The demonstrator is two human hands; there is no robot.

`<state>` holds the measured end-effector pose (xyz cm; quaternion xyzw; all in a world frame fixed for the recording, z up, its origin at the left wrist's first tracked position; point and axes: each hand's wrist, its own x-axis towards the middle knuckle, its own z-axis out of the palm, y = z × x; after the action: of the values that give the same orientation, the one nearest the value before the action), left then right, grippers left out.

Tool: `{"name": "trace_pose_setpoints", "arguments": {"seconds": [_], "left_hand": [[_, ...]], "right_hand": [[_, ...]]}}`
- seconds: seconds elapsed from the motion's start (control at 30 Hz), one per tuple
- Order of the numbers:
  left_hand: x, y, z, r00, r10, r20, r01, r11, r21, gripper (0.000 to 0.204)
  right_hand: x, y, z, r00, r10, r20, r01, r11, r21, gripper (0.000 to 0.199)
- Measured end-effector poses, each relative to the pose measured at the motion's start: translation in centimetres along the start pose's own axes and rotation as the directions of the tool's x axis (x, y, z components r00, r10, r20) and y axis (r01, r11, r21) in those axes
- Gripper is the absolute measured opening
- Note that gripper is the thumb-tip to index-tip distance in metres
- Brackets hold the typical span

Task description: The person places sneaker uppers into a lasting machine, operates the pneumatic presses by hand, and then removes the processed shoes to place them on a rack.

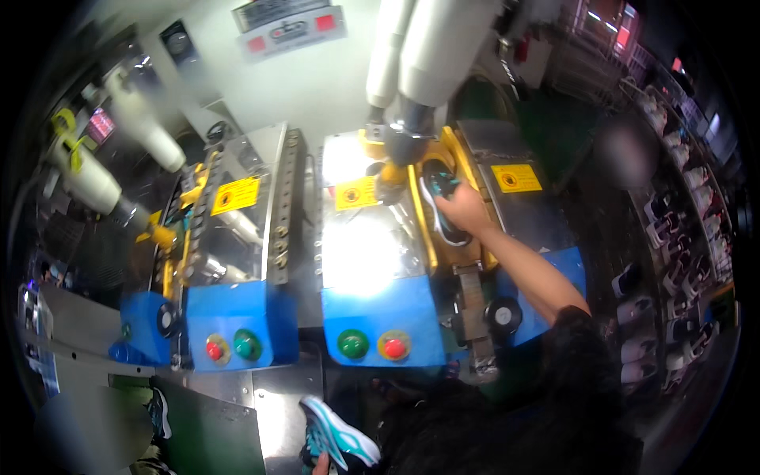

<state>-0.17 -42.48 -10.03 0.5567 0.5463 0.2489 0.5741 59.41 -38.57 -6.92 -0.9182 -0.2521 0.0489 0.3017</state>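
Note:
My right hand (465, 210) reaches up into the right-hand press machine (396, 317) and grips a dark shoe with a white sole (438, 207) that sits in the yellow cradle under the white cylinder (431, 47). Low in the view, my left hand (321, 465) shows only at the bottom edge and holds a white and teal sneaker (336, 438) by its lower end. The rest of that hand is cut off by the frame.
A second blue and yellow press (229, 317) stands to the left, each machine with a red and a green button in front. A steel table (277, 404) runs below them. Racks of shoes (673, 237) line the right side. Another shoe (158, 413) lies lower left.

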Motion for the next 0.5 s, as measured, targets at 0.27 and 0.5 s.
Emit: {"name": "trace_pose_setpoints", "arguments": {"seconds": [0.27, 0.5], "left_hand": [[1.3, 7.2, -7.2, 0.905, -0.369, 0.212, 0.413, 0.639, -0.648, 0.038], [2.5, 6.2, -7.4, 0.953, -0.143, 0.268, 0.245, 0.883, -0.400, 0.040]], "right_hand": [[-24.3, -24.5, 2.2, 0.698, -0.712, 0.076, 0.676, 0.690, 0.259, 0.060], [-28.9, -20.7, 9.6, 0.578, -0.816, -0.021, 0.803, 0.564, 0.193, 0.052]]}}
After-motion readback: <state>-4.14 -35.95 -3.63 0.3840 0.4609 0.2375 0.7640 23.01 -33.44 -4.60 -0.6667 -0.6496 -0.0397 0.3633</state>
